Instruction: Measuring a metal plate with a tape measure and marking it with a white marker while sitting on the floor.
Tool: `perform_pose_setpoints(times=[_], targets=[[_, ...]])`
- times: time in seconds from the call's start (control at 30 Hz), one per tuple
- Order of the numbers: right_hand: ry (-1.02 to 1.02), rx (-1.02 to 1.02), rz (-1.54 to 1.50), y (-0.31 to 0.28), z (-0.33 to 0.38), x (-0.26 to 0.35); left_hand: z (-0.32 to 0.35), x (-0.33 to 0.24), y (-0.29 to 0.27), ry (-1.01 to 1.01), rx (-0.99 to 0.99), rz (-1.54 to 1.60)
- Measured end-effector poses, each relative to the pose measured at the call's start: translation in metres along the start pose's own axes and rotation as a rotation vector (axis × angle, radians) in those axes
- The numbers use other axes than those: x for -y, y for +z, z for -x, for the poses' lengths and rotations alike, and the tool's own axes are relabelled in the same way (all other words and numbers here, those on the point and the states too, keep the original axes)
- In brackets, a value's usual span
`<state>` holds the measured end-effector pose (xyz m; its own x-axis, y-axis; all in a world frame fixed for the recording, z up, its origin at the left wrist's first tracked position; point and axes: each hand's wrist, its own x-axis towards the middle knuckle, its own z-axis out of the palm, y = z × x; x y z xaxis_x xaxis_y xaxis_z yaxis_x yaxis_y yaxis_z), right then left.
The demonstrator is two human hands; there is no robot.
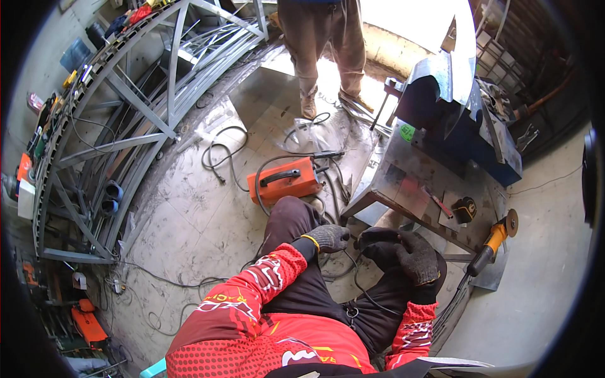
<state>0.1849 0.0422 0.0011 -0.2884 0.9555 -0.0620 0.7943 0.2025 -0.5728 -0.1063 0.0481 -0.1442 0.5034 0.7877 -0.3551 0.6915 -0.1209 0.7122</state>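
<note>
I am seated, with red patterned sleeves and grey knit work gloves. My left hand rests on my left knee with its fingers curled in. A thin black cable runs down from just below it; whether the hand holds it is unclear. My right hand lies over a black object on my right knee, fingers bent around it. What the object is cannot be made out.
An orange welding machine with cables sits on the floor ahead. A steel worktable to the right carries a black tape measure; an orange angle grinder lies at its edge. Another person stands beyond. A curved steel frame lies left.
</note>
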Motion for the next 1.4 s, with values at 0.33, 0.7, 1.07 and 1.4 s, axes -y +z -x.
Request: perform_pose_setpoints(times=[0.33, 0.7, 1.07, 1.4], targets=[[0.015, 0.019, -0.004, -0.001, -0.002, 0.003, 0.002, -0.001, -0.003, -0.011, -0.003, 0.008], [-0.091, -0.045, 0.044, 0.004, -0.001, -0.010, 0.000, -0.009, -0.008, -0.027, 0.072, 0.013], [-0.037, -0.023, 0.001, -0.002, 0.000, 0.000, -0.001, 0.001, -0.003, -0.067, 0.093, -0.009], [-0.035, 0.007, 0.079, -0.002, 0.001, -0.001, -0.003, 0.009, 0.001, -0.058, 0.107, -0.005]])
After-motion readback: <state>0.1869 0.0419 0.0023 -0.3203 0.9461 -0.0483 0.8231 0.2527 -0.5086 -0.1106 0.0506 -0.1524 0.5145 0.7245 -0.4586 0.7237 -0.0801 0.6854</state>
